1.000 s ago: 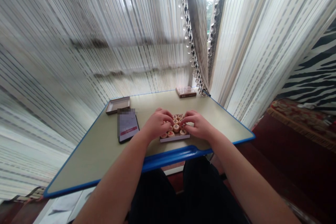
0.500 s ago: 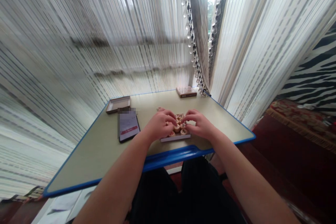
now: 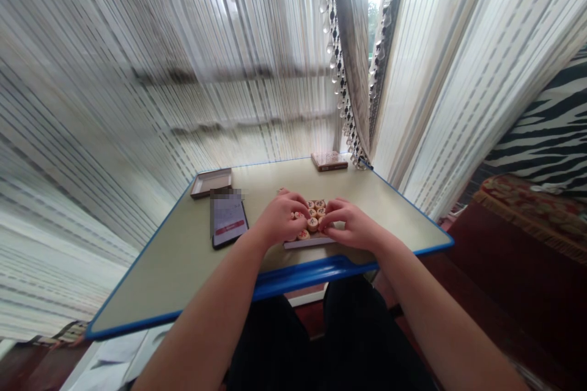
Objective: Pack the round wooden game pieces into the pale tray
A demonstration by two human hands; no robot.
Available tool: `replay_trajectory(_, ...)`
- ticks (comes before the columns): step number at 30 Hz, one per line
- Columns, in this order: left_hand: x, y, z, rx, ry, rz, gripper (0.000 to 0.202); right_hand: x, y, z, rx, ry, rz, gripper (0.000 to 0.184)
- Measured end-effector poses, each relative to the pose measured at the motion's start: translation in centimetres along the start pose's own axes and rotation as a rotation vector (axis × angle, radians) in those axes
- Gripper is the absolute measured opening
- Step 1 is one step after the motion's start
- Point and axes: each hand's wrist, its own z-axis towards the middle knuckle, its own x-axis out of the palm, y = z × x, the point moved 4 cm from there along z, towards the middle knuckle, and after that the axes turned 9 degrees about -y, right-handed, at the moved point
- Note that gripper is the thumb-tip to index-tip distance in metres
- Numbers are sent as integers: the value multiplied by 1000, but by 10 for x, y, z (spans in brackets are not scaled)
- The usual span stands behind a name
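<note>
A shallow box (image 3: 308, 245) holding round wooden Chinese chess pieces (image 3: 312, 224) with red and dark characters lies near the table's front edge. My left hand (image 3: 283, 218) bends over the box's left side, its thumb and fingers closed about a red-marked piece (image 3: 298, 215). From the right, my right hand (image 3: 351, 224) reaches in with thumb and forefinger drawn together on a piece at the lower right, mostly hidden by the fingers. One red-marked piece (image 3: 303, 234) shows below my left thumb. Part of a small object (image 3: 281, 191) appears behind my left hand.
The pale table (image 3: 172, 263) has a blue rim. A phone (image 3: 229, 220) lies left of my hands, with an open box lid (image 3: 211, 182) behind it. At the back right is a flat brown box (image 3: 329, 160). String curtains (image 3: 257, 43) hang behind the table.
My right hand has come down and inward over the lower right pieces, covering ones that showed before. My left hand stays nearly in place. The whole view has shifted slightly.
</note>
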Motion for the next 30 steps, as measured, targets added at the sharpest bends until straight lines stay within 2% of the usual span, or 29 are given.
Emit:
replay_trajectory(7,1,6,0,-10,-29,-9,21,-4,-4,-1,46,-30,80,23)
replay_trajectory(13,1,14,1,-39,-103,13,19,-2,-3,-1,50,0,61,18)
replay_trajectory(23,4,14,-1,-26,-84,40,19,11,17,0,-171,107,-101,21)
replay_trajectory(30,3,14,-1,-32,-80,41,20,12,18,1,-192,108,-146,15)
